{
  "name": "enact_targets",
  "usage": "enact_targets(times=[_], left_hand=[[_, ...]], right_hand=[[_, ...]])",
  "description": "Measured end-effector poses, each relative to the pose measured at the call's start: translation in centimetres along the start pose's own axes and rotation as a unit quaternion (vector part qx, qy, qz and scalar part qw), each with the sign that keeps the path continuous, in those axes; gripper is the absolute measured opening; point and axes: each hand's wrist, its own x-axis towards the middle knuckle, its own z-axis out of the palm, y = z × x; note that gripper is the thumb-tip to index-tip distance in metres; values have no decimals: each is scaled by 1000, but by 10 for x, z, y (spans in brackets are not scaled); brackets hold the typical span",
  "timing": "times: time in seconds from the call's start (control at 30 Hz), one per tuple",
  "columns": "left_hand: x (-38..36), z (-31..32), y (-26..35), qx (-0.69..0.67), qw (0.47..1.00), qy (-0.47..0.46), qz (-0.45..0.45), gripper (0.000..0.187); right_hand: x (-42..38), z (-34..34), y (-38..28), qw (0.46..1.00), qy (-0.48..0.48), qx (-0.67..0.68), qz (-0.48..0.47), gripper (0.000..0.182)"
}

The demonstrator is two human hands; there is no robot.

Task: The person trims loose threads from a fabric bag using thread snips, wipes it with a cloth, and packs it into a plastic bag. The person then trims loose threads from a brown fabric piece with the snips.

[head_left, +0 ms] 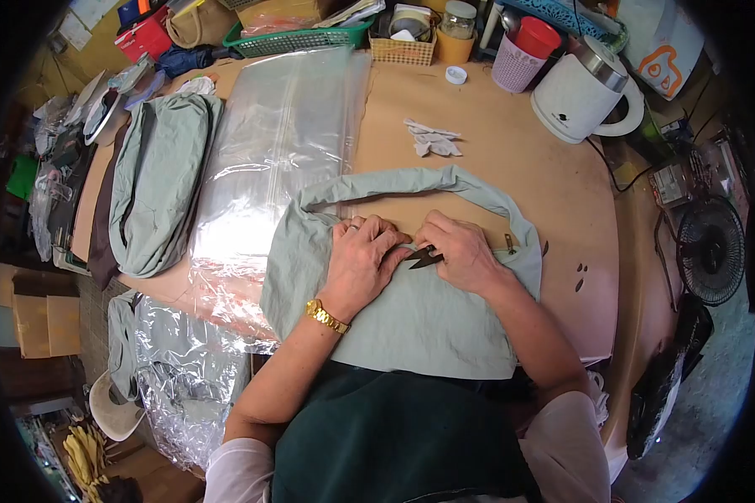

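A pale green fabric bag (419, 327) lies on the tan table in front of me, its strap curving away at the top. My left hand (362, 256), with a gold watch at the wrist, pinches the bag's top edge. Small dark thread snips (424, 258) are held in my right hand (455, 251), their blades pointing left toward my left fingertips. The fingers of both hands nearly meet at the edge. A small metal zipper pull (509, 243) shows at the right end of the opening.
Clear plastic sheets (268, 151) lie left of the bag, beside another folded green bag (164, 180). White scraps (433, 138) lie beyond the strap. A white kettle (579, 92), a lilac cup (518, 65) and baskets line the far edge. A black fan (710, 250) stands at right.
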Motion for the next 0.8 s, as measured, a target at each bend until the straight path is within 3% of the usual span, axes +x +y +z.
enact_targets(times=[0.2, 0.27, 0.4, 0.47, 0.57, 0.67, 0.8], left_hand=[[1, 1, -1, -5, 1000, 16, 6, 12], [2, 1, 0, -3, 1000, 12, 2, 12], [1, 1, 1, 1, 1000, 13, 3, 12], [2, 1, 0, 2, 1000, 18, 6, 12], [2, 1, 2, 5, 1000, 19, 1, 12], [1, 3, 0, 2, 1000, 11, -3, 13], [2, -1, 2, -2, 1000, 14, 12, 14]], right_hand=[[1, -1, 5, 989, 52, 124, 64, 19], [1, -2, 15, 964, 117, 167, 168, 14], [4, -18, 7, 972, 56, 122, 195, 11], [2, -15, 4, 988, 14, 120, 97, 15], [4, -17, 4, 997, -48, 34, 58, 23], [6, -15, 6, 999, -39, 7, 10, 29], [6, -9, 9, 999, -44, -5, -10, 23]])
